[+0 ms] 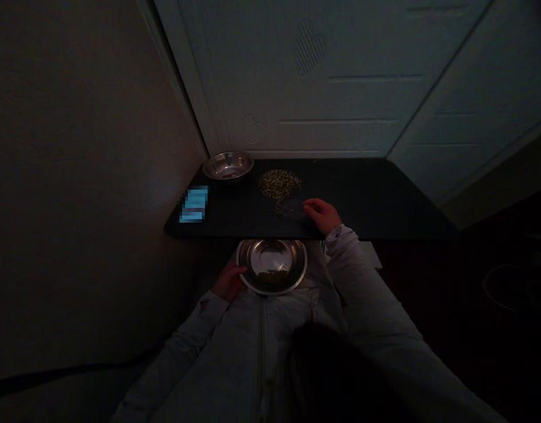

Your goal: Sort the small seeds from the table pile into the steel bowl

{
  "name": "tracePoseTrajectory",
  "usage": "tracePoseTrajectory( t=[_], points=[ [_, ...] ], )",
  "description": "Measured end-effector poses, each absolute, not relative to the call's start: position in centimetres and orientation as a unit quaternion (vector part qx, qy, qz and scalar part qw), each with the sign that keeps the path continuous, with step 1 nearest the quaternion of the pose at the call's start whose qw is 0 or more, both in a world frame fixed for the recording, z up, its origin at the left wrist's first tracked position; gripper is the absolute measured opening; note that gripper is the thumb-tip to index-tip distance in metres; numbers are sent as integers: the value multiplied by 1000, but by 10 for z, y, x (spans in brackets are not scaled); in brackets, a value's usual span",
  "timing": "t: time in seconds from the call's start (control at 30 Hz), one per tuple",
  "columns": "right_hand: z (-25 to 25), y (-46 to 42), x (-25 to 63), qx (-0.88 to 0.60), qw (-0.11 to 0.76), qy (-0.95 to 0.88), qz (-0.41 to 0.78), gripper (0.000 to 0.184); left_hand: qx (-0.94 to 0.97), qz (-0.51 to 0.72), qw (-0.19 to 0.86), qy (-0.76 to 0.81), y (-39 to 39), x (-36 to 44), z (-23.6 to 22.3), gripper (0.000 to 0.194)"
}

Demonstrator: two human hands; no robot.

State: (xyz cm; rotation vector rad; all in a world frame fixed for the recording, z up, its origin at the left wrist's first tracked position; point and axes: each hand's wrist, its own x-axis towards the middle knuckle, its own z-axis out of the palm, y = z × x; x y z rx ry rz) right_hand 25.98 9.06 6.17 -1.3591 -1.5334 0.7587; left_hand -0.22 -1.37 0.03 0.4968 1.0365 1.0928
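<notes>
Now | left hand (229, 281): fingers gripping rim of steel bowl (271, 265) against my front, some grains (270, 276) inside | right hand (322, 215): fingers on dark flat thing (292, 208), grip unclear | grain pile (279, 185) on black table (385, 205) | far steel bowl (228, 166) | blue packet (194, 204), writing blurred

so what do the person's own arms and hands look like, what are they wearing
Both arms are covered by long, pale grey sleeves, the left sleeve and the right sleeve, which look soft and loose and end at the wrists. They belong to a matching top with a zip down the front. The left hand and right hand are bare, with no gloves. The dim light hides finer detail.
</notes>
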Motion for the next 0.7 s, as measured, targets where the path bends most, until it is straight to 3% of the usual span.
tracePoseTrajectory(
  t=[0.7],
  points=[
    [60,91,260,-567,437,-635,289,19,227,486,707,460,-15,0,5,21]
  ],
)
